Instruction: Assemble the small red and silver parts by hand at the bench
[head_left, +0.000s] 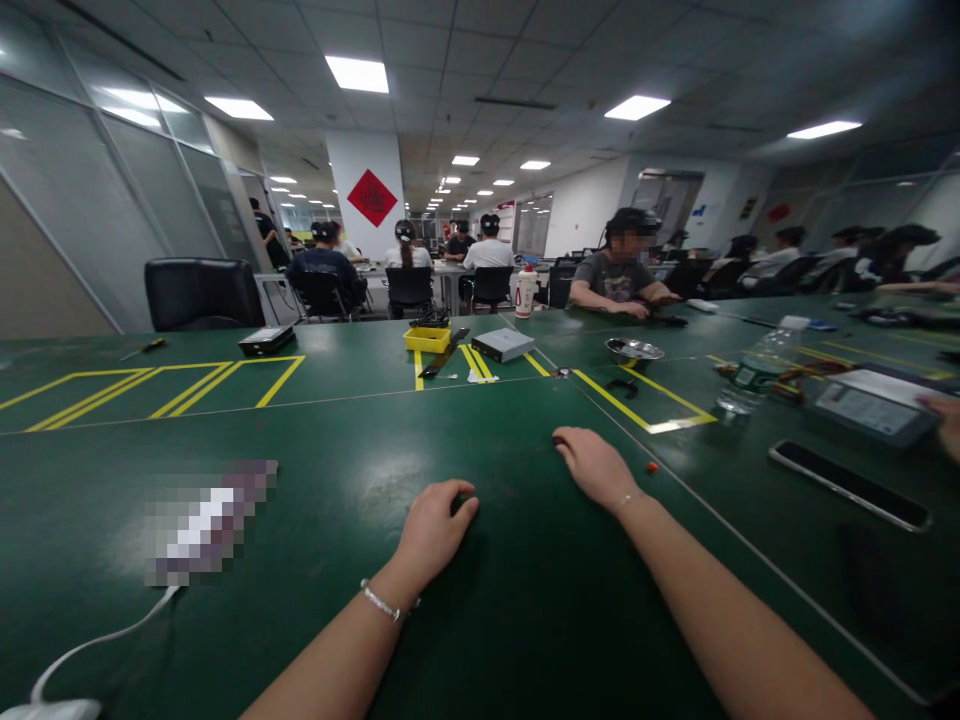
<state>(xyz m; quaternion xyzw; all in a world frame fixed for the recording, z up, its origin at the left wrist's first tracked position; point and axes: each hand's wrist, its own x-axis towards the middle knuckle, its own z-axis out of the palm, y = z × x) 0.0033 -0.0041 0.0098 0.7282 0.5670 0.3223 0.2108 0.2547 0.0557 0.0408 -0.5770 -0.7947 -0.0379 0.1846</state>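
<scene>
Over the green tabletop (517, 600), my left hand (435, 525) rests with its fingers loosely bent and the thumb apart. It holds nothing, and a silvery bracelet circles that wrist. Farther forward and to the right lies my right hand (596, 468), palm down, fingers slightly curled and nothing visible in them; their undersides are hidden. A small red piece (652, 467) sits just right of this hand. To the left of my left hand is a blurred-out flat device (214, 525) with a white cable (112, 635) attached.
Ahead stand a yellow tray (427, 341), a grey metal box (503, 345), a steel dish (634, 350) and a black box (267, 341). On the right are a water bottle (765, 368), a phone (851, 485), and a metal-cased unit (874, 405) beside another person's hand (946, 425). Someone sits opposite.
</scene>
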